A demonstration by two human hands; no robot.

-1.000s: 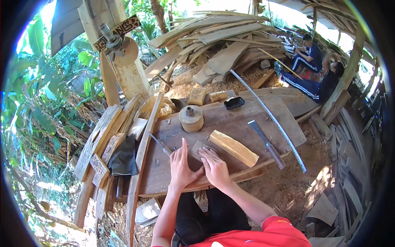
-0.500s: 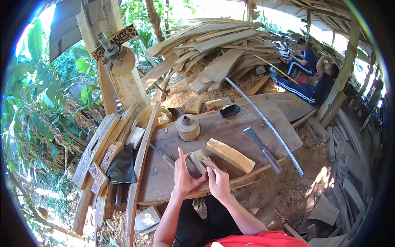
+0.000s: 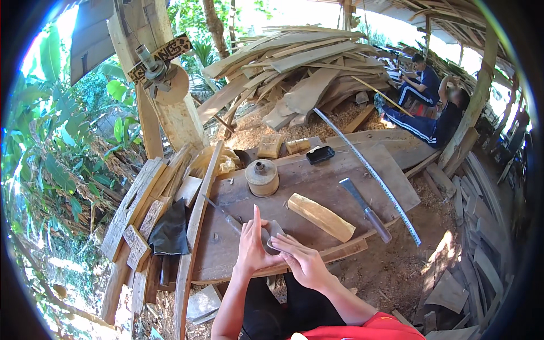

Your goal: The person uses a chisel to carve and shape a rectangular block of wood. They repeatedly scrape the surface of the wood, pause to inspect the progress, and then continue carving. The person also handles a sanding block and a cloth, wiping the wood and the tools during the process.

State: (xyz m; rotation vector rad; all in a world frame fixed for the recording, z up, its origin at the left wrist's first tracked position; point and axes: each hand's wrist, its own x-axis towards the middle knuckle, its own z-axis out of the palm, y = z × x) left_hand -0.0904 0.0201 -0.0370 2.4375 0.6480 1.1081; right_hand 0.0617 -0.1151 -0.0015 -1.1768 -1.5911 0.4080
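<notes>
Over the near edge of the bench, my left hand [image 3: 251,249] steadies a small grey-brown block [image 3: 274,228], its index finger pointing up and its thumb out to the side. My right hand [image 3: 303,262] lies against the block's near side, its fingers bent together over a thin dark-edged piece too small to make out. Just right of the block rests a longer squared piece of wood [image 3: 321,217]. A thin-bladed knife [image 3: 228,220] lies left of my left hand. Farther right is a broad chisel-like blade with a wooden handle [image 3: 375,222].
On the wooden bench [image 3: 238,195] stand a round lidded pot [image 3: 262,178] and a black tray [image 3: 321,154]. A long metal ruler [image 3: 368,175] crosses its right side. Planks and a dark cloth [image 3: 170,231] lie left. Two people [image 3: 436,107] sit beyond, near a timber pile [image 3: 306,85].
Both hands have shifted slightly; the right one has moved a little down and right. The block now shows a greyer, turned face. The view has moved slightly.
</notes>
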